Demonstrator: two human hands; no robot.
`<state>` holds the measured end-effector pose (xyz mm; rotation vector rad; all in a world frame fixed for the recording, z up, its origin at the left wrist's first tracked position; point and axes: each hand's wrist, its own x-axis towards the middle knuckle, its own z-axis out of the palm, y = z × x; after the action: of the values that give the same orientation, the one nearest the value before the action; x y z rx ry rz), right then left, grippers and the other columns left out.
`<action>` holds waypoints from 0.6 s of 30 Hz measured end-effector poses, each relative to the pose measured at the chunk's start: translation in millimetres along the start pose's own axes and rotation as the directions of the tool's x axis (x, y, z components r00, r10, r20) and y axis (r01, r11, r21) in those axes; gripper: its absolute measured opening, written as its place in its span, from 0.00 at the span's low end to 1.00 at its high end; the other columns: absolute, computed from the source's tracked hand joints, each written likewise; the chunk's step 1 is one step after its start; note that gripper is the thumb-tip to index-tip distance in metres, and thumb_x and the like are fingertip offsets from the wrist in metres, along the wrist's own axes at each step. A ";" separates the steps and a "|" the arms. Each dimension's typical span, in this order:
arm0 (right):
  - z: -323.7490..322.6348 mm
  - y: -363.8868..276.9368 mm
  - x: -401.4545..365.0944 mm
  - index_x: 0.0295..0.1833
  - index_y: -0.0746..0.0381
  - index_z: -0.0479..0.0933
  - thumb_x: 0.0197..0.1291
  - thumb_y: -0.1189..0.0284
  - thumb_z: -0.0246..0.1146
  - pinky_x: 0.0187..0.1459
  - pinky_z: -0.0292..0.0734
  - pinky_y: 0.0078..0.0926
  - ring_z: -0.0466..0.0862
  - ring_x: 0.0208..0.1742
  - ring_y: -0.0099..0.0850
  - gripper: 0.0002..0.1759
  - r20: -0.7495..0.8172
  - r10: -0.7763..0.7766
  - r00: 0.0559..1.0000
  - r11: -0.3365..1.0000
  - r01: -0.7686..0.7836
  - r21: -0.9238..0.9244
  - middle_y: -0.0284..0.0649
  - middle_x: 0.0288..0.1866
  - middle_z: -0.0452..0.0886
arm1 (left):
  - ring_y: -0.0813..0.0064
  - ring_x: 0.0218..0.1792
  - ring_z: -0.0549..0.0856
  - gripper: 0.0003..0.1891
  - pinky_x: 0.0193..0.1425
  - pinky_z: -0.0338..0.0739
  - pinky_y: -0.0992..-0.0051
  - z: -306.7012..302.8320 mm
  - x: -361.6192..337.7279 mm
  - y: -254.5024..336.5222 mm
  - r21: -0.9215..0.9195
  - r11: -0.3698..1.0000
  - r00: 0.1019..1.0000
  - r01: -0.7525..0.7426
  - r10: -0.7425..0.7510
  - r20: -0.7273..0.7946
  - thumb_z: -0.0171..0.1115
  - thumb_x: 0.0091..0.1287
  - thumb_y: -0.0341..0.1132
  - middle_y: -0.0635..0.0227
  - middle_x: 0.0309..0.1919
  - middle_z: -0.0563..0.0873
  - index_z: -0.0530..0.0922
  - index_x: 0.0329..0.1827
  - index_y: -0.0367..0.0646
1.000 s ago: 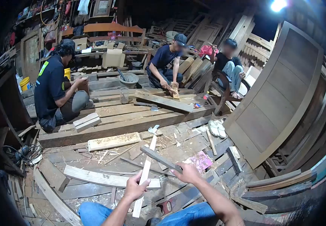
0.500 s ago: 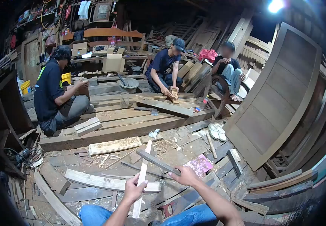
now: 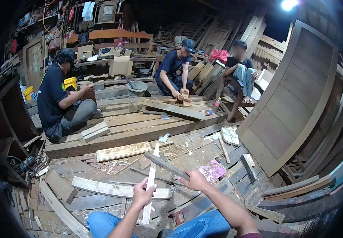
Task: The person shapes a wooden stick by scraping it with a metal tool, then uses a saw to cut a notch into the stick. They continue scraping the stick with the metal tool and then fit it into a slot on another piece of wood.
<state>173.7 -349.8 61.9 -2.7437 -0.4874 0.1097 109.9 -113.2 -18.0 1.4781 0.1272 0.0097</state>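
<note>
My left hand (image 3: 143,194) is closed around a thin, pale wooden strip (image 3: 152,174) held upright and slightly tilted. In my right hand (image 3: 196,181) is a darker, square-edged wooden stick (image 3: 166,166), gripped at its near end. The far end of the stick crosses the upper part of the pale strip in this view. Below my hands, a handsaw (image 3: 176,218) with a reddish handle lies by my knees. A long, gently curved pale plank (image 3: 104,187) rests on the floor behind my left hand.
Thick beams (image 3: 139,133) form a low platform ahead, where two people work seated or crouching. A third person (image 3: 240,73) sits at the back right. A large panelled board (image 3: 286,103) leans at the right. Pale sandals (image 3: 229,136) and wood scraps lie on the floor.
Both hands keep their wooden pieces, which have risen slightly in view. The dark stick is tilted a little differently. The person at the back right has lowered a hand from near the face.
</note>
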 end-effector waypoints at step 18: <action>-18.9 -12.6 -5.9 0.49 0.63 0.79 0.61 0.56 0.63 0.42 0.79 0.49 0.84 0.38 0.55 0.21 -0.103 -0.061 0.993 0.998 0.062 0.010 0.56 0.33 0.83 | 0.85 0.21 0.78 0.24 0.22 0.73 0.80 -4.3 2.2 -1.0 0.008 1.000 1.000 0.000 0.000 -0.008 0.67 0.62 0.30 0.69 0.26 0.86 0.76 0.62 0.36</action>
<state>166.7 -346.9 84.1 -2.7020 -0.5395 -0.0432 111.6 -108.9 -19.6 1.4863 0.1339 0.0155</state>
